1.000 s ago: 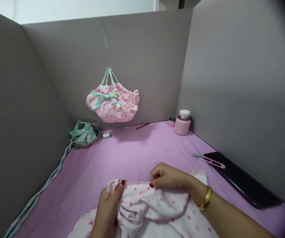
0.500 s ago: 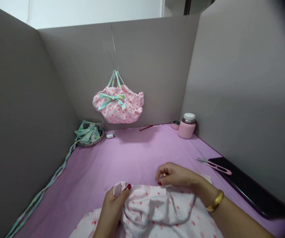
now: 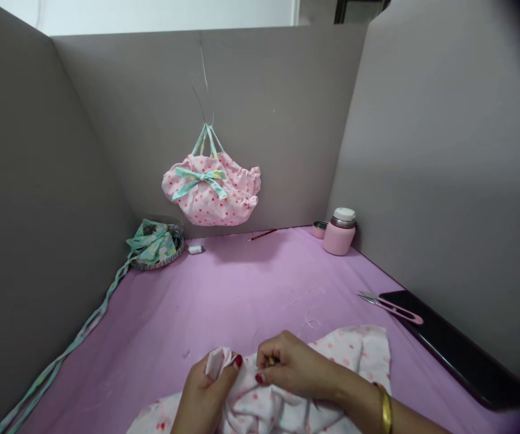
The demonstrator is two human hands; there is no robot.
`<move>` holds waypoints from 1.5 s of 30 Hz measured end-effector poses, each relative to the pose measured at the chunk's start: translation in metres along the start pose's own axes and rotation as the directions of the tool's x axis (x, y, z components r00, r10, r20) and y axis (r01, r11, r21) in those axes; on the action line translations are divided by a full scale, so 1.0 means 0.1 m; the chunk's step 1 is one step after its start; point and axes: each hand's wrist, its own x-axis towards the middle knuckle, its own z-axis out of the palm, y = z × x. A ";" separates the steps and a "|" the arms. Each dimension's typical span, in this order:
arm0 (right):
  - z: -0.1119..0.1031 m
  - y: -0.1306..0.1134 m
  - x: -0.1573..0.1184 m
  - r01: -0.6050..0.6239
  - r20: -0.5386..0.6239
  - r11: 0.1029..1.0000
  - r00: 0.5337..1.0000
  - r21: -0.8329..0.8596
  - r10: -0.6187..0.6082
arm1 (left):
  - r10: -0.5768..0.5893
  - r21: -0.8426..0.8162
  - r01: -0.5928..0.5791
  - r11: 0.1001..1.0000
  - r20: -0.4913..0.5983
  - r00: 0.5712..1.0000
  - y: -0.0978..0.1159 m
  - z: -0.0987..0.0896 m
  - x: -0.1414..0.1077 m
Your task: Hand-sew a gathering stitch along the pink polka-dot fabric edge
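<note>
White fabric with pink and red dots lies bunched along the near edge of the table. My left hand is closed on its folded upper edge, thumb pressed on top. Close to the right of it, my right hand is in a pinch at the fabric's edge, with a gold bangle at the wrist. Whatever sits between those fingertips is too small to make out. Just beyond the right hand, a thin loop of pale thread shows against the purple cloth.
A dotted pink bag hangs at the back panel. Below are a basket of green fabric, a thread spool and a red pencil-like stick. Right: pink jar, small cup, thread snips, black slab. Grey panels enclose the sides.
My right hand has moved left and nearer, close to my left hand. The fabric's right corner is now uncovered. My left hand keeps its hold; the view has shifted slightly.
</note>
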 end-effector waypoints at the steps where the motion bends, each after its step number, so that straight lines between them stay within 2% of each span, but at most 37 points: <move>1: -0.02 0.00 0.00 -0.011 0.001 1.000 1.000 0.019 0.011 | -0.024 -0.015 0.023 1.000 -0.012 1.000 -0.01 0.00 0.01; 3: -0.05 -0.03 -0.01 -0.031 -0.015 0.995 0.999 0.095 0.032 | -0.072 -0.043 0.070 0.997 -0.033 0.997 -0.04 -0.01 0.04; 5: -0.06 -0.06 -0.02 -0.019 -0.089 0.986 0.995 0.164 0.034 | -0.083 -0.055 0.080 0.995 -0.056 0.995 -0.06 -0.02 0.05; 8: 0.00 -0.10 -0.03 0.076 -0.175 0.977 0.984 0.198 -0.041 | -0.084 -0.071 0.080 0.994 -0.050 0.995 -0.07 -0.04 0.05; 10: 0.06 -0.12 -0.04 0.142 -0.139 0.975 0.983 0.173 -0.118 | -0.085 -0.092 0.083 0.992 -0.021 0.996 -0.07 -0.04 0.05; 13: 0.15 -0.12 -0.05 0.198 -0.056 0.980 0.979 0.033 -0.196 | -0.083 -0.110 0.081 0.991 -0.009 0.997 -0.04 -0.04 0.04; 15: 0.17 -0.11 -0.05 0.172 -0.050 0.984 0.984 -0.043 -0.174 | -0.096 -0.116 0.094 0.989 -0.011 0.995 -0.02 -0.03 0.03; 19: 0.16 -0.09 -0.03 0.131 -0.129 0.986 0.981 -0.098 -0.143 | -0.119 -0.096 0.115 0.989 -0.036 0.992 0.00 -0.02 0.01; 25: 0.18 -0.03 -0.01 0.110 -0.139 0.991 0.983 -0.075 -0.120 | -0.150 -0.126 0.140 0.982 -0.073 0.986 0.02 0.01 0.00; 31: 0.18 -0.05 -0.02 0.077 -0.164 0.997 0.983 -0.012 -0.078 | -0.140 -0.130 0.138 0.982 -0.007 0.990 0.03 -0.02 0.00; 39: 0.16 -0.10 -0.02 0.123 -0.188 0.991 0.976 0.047 -0.112 | -0.159 -0.134 0.152 0.979 -0.045 0.986 0.13 0.02 -0.04; 45: 0.16 -0.11 -0.03 0.118 -0.186 0.991 0.977 0.058 -0.105 | -0.180 -0.157 0.173 0.972 -0.030 0.983 0.09 0.01 -0.03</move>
